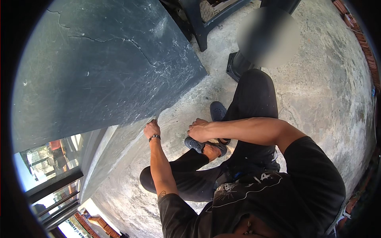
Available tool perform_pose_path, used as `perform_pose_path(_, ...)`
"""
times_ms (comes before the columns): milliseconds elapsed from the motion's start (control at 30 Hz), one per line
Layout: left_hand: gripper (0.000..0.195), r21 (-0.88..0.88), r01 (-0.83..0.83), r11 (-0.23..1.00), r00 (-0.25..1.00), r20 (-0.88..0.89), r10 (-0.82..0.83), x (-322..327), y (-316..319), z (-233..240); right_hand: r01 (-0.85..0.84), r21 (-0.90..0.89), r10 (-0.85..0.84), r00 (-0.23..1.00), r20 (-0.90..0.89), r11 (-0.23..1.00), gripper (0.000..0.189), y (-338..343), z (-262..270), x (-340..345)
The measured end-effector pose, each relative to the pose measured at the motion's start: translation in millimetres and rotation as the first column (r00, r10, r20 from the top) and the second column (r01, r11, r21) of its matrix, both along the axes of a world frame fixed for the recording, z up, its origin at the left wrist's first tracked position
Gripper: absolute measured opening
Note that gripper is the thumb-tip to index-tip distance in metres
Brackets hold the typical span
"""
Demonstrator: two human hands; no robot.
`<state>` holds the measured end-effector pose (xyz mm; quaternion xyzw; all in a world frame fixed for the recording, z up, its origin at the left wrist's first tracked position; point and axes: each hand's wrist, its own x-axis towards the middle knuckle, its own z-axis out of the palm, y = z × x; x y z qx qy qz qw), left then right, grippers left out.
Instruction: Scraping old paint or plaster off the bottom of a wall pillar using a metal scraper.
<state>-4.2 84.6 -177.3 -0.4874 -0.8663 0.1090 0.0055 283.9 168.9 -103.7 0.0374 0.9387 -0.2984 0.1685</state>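
My left hand (152, 129), with a beaded bracelet on its wrist, is closed on a thin, flat, blade-like tool (157, 115). The tool's far end is at the lower edge of a dark grey painted panel or wall (128, 86), which has scratches, pale specks and a long crack. To the right, my right hand (200, 130) is held with curled fingers above a dark perforated clog (195, 145) on one foot. Whether anything is inside those fingers cannot be told.
Worn concrete floor (321, 98) surrounds my crossed and bent legs. Beyond my raised knee stands a dark post with a base (233, 67), partly blurred. A dark plastic chair or stool leg (201, 38) is near the panel's corner. A window frame (55, 184) lies at lower left.
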Motion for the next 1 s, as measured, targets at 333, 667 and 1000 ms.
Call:
perform_pose_path(333, 0.023, -0.025, -0.008, 1.0, 1.0, 0.019, 0.008, -1, 6, -9, 0.052, 0.067, -0.053, 0.998, 0.018, 0.996, 0.026, 5, -15, 4)
perform_pose_path(667, 0.023, 0.03, 0.019, 0.999, 1.0, 0.024, -0.019, 9, 13, -4, 0.024, 0.037, -0.024, 1.0, 0.015, 0.999, 0.023, 4, -14, 2)
perform_pose_path(1000, 0.022, -0.038, 0.012, 0.999, 1.0, 0.027, -0.011, 17, 23, -8, 0.03, 0.017, -0.031, 0.996, 0.079, 0.999, 0.031, 9, -9, 4)
